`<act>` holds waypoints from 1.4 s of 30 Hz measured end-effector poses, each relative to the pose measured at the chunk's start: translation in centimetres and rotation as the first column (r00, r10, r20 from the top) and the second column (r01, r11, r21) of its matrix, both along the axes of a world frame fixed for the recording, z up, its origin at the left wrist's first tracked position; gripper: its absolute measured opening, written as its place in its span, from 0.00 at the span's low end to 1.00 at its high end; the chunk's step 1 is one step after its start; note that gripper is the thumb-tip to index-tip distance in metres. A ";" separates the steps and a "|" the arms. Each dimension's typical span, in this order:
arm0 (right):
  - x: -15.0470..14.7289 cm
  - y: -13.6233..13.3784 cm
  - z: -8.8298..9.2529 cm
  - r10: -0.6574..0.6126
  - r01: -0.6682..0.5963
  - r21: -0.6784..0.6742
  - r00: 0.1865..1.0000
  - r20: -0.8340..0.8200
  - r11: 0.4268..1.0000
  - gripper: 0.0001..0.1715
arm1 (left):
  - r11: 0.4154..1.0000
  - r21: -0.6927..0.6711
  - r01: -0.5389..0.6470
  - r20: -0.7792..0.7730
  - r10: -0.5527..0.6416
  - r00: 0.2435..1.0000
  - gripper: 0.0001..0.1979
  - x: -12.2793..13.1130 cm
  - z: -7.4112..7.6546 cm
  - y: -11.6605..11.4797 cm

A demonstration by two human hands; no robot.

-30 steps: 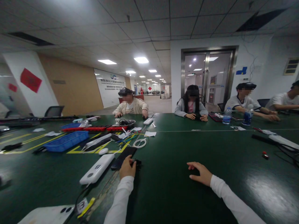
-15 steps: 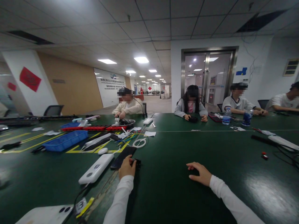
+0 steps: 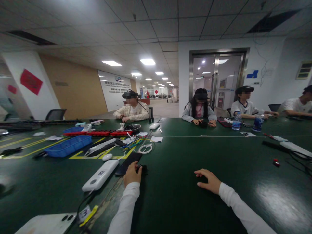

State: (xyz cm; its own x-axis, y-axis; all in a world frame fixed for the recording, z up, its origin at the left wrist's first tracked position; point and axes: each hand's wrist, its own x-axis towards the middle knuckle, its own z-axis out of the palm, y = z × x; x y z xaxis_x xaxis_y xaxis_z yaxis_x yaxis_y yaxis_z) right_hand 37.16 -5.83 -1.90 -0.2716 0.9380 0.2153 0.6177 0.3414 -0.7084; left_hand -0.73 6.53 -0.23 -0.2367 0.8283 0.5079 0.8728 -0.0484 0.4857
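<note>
My left hand [image 3: 132, 174] is closed around a small black object [image 3: 144, 169], whose exact kind I cannot make out. Just beyond that hand lies a flat black phone-like slab [image 3: 129, 163] on the green table [image 3: 175, 201]. Left of it is a white power bank [image 3: 100, 175] with a cable at its near end. My right hand [image 3: 209, 181] rests at the table, holding nothing, with thumb and fingers apart.
A blue bin [image 3: 69, 146], a coiled white cable [image 3: 145, 149] and loose wires lie left of centre. A white phone [image 3: 46, 224] is near the front left. To the right are water bottles [image 3: 236, 121] and a small red item [image 3: 276, 162]. Several people sit across the table.
My hands have stayed in place. Across the table, the person at left has drawn their hands down and leftward, and the people at right have shifted their hands slightly.
</note>
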 end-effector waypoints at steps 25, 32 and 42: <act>0.3 0.4 -0.4 0.022 -0.022 -0.012 1.000 -0.001 1.000 0.22 | 0.998 0.057 0.006 0.070 -0.010 0.998 0.15 -0.1 0.0 -0.5; 0.2 0.4 -0.2 0.023 -0.022 -0.025 0.999 0.032 0.999 0.23 | 0.999 0.050 -0.003 0.065 0.000 0.998 0.16 -0.2 -0.2 -0.1; 0.1 0.1 0.1 0.018 -0.018 -0.001 1.000 0.021 1.000 0.22 | 0.998 0.019 0.060 0.054 -0.061 0.997 0.16 -0.4 -0.4 0.0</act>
